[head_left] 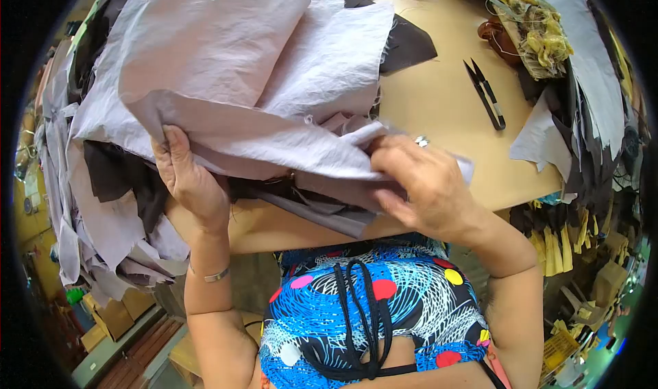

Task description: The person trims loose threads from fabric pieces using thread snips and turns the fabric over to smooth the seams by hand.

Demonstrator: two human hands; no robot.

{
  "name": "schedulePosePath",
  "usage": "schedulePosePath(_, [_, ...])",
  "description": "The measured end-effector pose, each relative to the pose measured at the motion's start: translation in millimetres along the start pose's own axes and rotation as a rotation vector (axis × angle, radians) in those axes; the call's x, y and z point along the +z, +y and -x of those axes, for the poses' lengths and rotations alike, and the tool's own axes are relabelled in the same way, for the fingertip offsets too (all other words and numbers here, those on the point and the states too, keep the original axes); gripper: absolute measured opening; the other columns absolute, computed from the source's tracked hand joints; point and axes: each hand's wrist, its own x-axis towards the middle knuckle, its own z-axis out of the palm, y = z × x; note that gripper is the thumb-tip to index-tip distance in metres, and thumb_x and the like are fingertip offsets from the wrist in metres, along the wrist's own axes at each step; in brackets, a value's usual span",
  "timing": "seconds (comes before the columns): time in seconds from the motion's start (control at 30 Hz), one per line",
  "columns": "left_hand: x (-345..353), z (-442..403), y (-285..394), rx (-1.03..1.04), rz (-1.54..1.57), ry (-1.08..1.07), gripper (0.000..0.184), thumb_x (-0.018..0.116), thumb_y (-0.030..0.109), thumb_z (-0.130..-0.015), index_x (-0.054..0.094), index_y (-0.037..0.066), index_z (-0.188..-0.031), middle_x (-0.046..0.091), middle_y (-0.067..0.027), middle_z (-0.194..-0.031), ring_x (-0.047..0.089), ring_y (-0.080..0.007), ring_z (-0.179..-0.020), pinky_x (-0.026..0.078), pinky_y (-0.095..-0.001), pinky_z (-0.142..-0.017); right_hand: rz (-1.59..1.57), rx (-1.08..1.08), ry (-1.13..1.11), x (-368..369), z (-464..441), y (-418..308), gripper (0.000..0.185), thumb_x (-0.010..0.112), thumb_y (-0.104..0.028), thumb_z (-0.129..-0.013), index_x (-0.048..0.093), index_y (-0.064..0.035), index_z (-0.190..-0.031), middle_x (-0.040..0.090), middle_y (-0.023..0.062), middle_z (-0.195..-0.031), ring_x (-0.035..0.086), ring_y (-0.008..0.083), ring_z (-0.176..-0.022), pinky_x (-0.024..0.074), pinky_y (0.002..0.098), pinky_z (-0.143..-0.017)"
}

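Observation:
A pale lilac-grey fabric piece (pixel 260 130) stretches between my two hands above the table. My left hand (pixel 188 173) pinches its left end, with the thumb on top and the fingers beneath. At the other end, my right hand (pixel 425 180) is closed on the bunched cloth, and some of its fingers are hidden by folds. Larger pale fabric panels (pixel 212 36) with frayed edges lie just beyond. Under the held piece, dark grey fabric (pixel 308 211) reaches toward the table's front edge.
Black thread snips (pixel 485 95) lie on the tan table (pixel 445 19) at the right. Behind them is a lumpy yellow bundle (pixel 531 22) beside a brown object (pixel 498 41). Cloth pieces hang over the left side, and grey and white strips (pixel 582 67) hang at the right.

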Motion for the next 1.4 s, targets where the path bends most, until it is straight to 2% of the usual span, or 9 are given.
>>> schedulePosePath(0.13, [18.1, 1.0, 8.0, 0.08, 0.041, 0.076, 0.027, 0.046, 0.014, -0.098, 0.051, 0.002, -0.122, 0.056, -0.0035, -0.112, 0.051, -0.0095, -0.103, 0.039, -0.0262, -0.093, -0.667, 0.34, -0.166, -12.0, -29.3, -2.9, 0.043, 0.072, -0.026, -0.076, 0.054, 0.001, -0.104, 0.064, 0.0185, -0.092, 0.063, 0.0316, -0.087, 0.0481, 0.0378, -0.077])
schedulePosePath(0.23, [26.6, -8.6, 8.1, 0.136, 0.034, 0.006, 0.025, 0.046, 0.012, -0.098, 0.05, 0.001, -0.12, 0.055, -0.0045, -0.112, 0.05, -0.0097, -0.103, 0.039, -0.0258, -0.092, -0.8, 0.313, -0.395, -7.1, -54.3, -2.7, 0.038, 0.072, -0.019, -0.079, 0.058, 0.0021, -0.108, 0.063, 0.0053, -0.096, 0.054, 0.0095, -0.092, 0.0444, 0.0252, -0.082])
schedulePosePath(0.3, [29.3, -15.2, 8.2, 0.182, -0.074, -0.022, 0.022, 0.046, 0.012, -0.098, 0.05, 0.001, -0.116, 0.054, -0.0051, -0.11, 0.05, -0.01, -0.103, 0.039, -0.0255, -0.091, -0.691, 0.193, -0.293, -2.1, -68.9, -9.1, 0.031, 0.07, -0.02, -0.08, 0.062, 0.0015, -0.101, 0.063, 0.0078, -0.088, 0.056, 0.0132, -0.083, 0.0453, 0.0278, -0.076])
schedulePosePath(0.37, [23.1, -9.0, 6.5, 0.581, -0.309, -0.081, 0.024, 0.054, 0.011, -0.092, 0.05, 0.002, -0.114, 0.054, -0.0049, -0.111, 0.05, -0.0107, -0.103, 0.039, -0.025, -0.088, -0.683, 0.051, -0.078, 5.6, -84.2, 0.2, 0.032, 0.07, -0.024, -0.076, 0.062, 0.0018, -0.093, 0.062, 0.0176, -0.075, 0.059, 0.022, -0.07, 0.0467, 0.0349, -0.067])
schedulePosePath(0.47, [12.4, 7.1, 18.6, 0.907, -0.531, -0.537, 0.03, 0.063, 0.01, -0.082, 0.052, 0.003, -0.109, 0.055, -0.0061, -0.112, 0.051, -0.014, -0.102, 0.041, -0.0268, -0.086, -0.945, 0.321, -0.021, -16.5, -108.4, 16.1, 0.026, 0.07, -0.025, -0.082, 0.066, 0.0, -0.091, 0.065, 0.0057, -0.074, 0.058, 0.0088, -0.063, 0.0471, 0.0249, -0.056])
schedulePosePath(0.6, [27.9, 39.4, 7.4, 0.255, -0.87, -1.15, 0.023, 0.058, 0.022, -0.087, 0.062, 0.006, -0.103, 0.06, -0.017, -0.103, 0.057, -0.0235, -0.099, 0.043, -0.0382, -0.091, -1.351, 0.448, -0.149, -14.1, -114.7, 11.4, 0.02, 0.068, -0.022, -0.085, 0.066, -0.0034, -0.09, 0.067, 0.0036, -0.079, 0.06, 0.0059, -0.06, 0.0476, 0.0199, -0.051])
schedulePosePath(0.7, [19.4, 10.8, -1.9, 0.178, -0.853, -0.908, 0.023, 0.059, 0.022, -0.087, 0.062, 0.007, -0.104, 0.06, -0.0163, -0.104, 0.057, -0.0234, -0.1, 0.042, -0.038, -0.092, -1.596, 0.413, -0.354, -2.1, -107.2, -16.4, 0.017, 0.064, -0.021, -0.088, 0.066, -0.0042, -0.092, 0.068, 0.0038, -0.083, 0.062, 0.0069, -0.064, 0.0496, 0.0207, -0.055])
schedulePosePath(0.97, [14.3, -8.1, -7.0, 0.01, -0.606, -0.552, 0.025, 0.06, 0.022, -0.086, 0.062, 0.007, -0.106, 0.061, -0.0146, -0.106, 0.057, -0.0233, -0.102, 0.042, -0.0375, -0.094, -1.753, 0.31, -0.182, 38.4, -102.0, -23.3, 0.034, 0.062, -0.02, -0.09, 0.056, -0.0049, -0.12, 0.063, 0.0026, -0.11, 0.06, 0.009, -0.097, 0.0495, 0.0256, -0.084])
schedulePosePath(1.4, [-10.6, -11.1, -10.6, -0.056, -0.582, -0.529, 0.027, 0.062, 0.022, -0.085, 0.063, 0.009, -0.109, 0.061, -0.0118, -0.11, 0.056, -0.0231, -0.106, 0.041, -0.0366, -0.097, -1.517, 0.269, 0.035, 11.6, -100.6, -14.1, 0.024, 0.057, -0.017, -0.093, 0.062, -0.0011, -0.111, 0.066, 0.0004, -0.098, 0.058, 0.0054, -0.087, 0.0478, 0.0221, -0.077])
